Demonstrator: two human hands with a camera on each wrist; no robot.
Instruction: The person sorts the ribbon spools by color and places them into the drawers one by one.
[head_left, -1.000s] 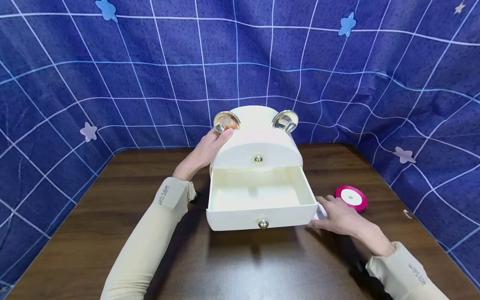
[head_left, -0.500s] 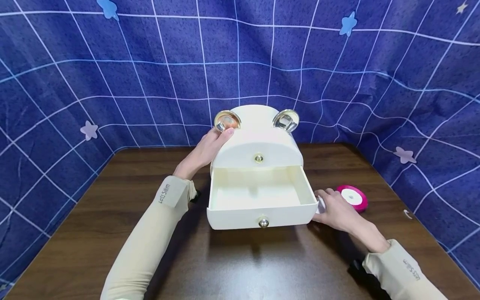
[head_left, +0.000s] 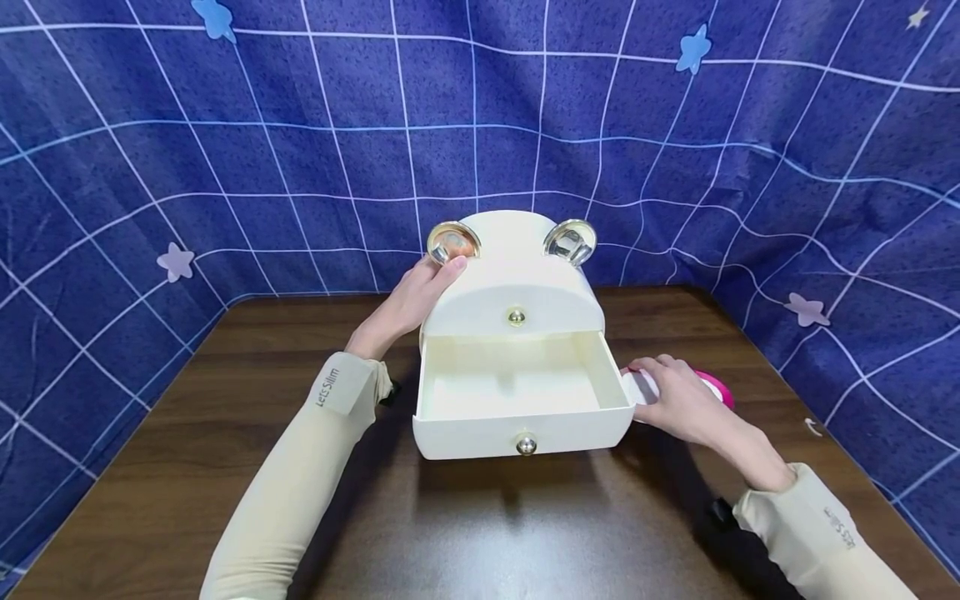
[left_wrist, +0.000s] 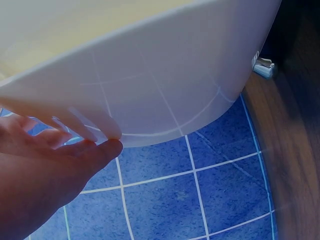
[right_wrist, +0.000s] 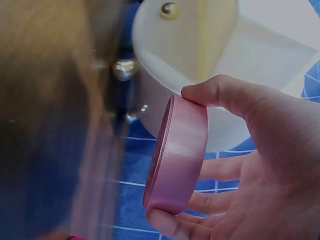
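your two hands are well apart, one on each side of the white drawer box (head_left: 506,271), which stands on the dark wood table (head_left: 232,417). your left hand (head_left: 408,300) rests against the box's left side, thumb just below the shiny gold-rimmed left ear (head_left: 452,242); from the left wrist, your fingertips touch the smooth white wall. your right hand (head_left: 682,404) pinches the pink satin ribbon spool (right_wrist: 179,155) across its width, thumb at one end and fingertip at the other, the remaining fingers spread behind it. that spool is outside the lower drawer (head_left: 461,440), just beside its right wall; whether the two touch, you cannot tell. the drawer is pulled out toward you, its round metallic knob (head_left: 527,446) at the front, while the arched upper front, with a matching upper knob (head_left: 517,317), sits flush above. a magenta ribbon spool (head_left: 722,389) lies on the table beyond your right hand, partly hidden by it. behind everything hangs a blue cloth (head_left: 337,167) with white grid lines and stars.
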